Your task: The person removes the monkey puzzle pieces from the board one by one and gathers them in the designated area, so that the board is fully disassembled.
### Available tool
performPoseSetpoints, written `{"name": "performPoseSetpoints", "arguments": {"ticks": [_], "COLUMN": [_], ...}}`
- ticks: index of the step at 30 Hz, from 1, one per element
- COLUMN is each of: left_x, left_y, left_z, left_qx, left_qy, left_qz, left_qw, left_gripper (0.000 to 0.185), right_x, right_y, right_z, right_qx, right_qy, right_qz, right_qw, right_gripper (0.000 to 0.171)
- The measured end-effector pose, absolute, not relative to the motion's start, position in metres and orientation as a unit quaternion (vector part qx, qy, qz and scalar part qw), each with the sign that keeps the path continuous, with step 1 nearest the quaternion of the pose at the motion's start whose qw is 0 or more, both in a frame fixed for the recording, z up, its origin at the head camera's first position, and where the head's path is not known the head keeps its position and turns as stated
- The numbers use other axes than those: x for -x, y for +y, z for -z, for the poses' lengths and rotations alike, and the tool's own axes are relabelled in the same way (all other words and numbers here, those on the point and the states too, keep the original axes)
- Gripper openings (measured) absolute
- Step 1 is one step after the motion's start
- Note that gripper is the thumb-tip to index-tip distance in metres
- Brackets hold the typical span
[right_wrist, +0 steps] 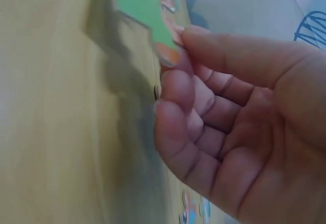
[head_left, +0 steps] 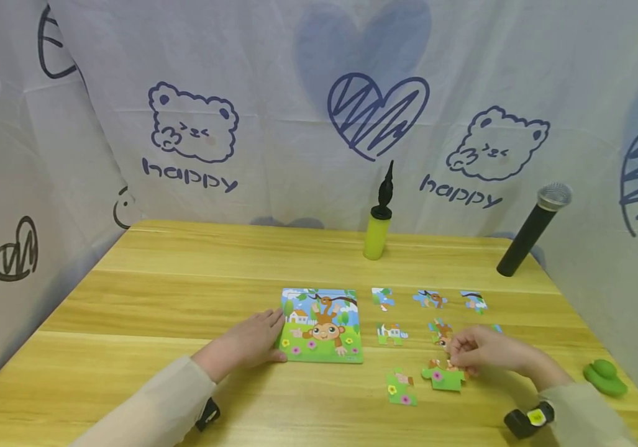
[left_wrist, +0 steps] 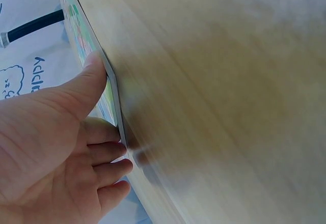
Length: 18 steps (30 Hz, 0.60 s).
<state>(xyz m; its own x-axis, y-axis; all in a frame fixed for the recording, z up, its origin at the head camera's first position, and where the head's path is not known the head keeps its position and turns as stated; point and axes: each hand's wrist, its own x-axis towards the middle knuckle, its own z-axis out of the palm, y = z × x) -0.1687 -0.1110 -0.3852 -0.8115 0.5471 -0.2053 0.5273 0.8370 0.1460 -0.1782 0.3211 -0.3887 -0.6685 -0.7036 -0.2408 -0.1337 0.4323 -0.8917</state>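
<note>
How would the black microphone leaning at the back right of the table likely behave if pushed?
The microphone stands tilted against the curtain, so it probably tips easily. Its round barrel suggests it would roll across the table. It looks stiff.

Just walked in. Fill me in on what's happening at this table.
A person is working on a monkey jigsaw on a wooden table. The left hand rests flat against the left edge of the puzzle board. The right hand pinches a green puzzle piece at its edge. Several other loose pieces lie spread to the right of the board. A yellow pump and a microphone stand at the back.
</note>
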Motion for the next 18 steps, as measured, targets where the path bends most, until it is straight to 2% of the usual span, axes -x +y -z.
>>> {"name": "performPoseSetpoints", "arguments": {"ticks": [18], "left_x": [0.167], "left_y": [-0.111], "left_z": [0.382], "left_qx": [-0.278], "left_qy": [0.952], "left_qz": [-0.044], "left_qw": [0.123], "left_gripper": [0.075], "right_x": [0.172], "right_y": [0.335], "right_z": [0.393], "right_qx": [0.278], "right_qy": [0.773], "right_qz": [0.454], "right_qw": [0.346], "right_gripper": [0.015]}}
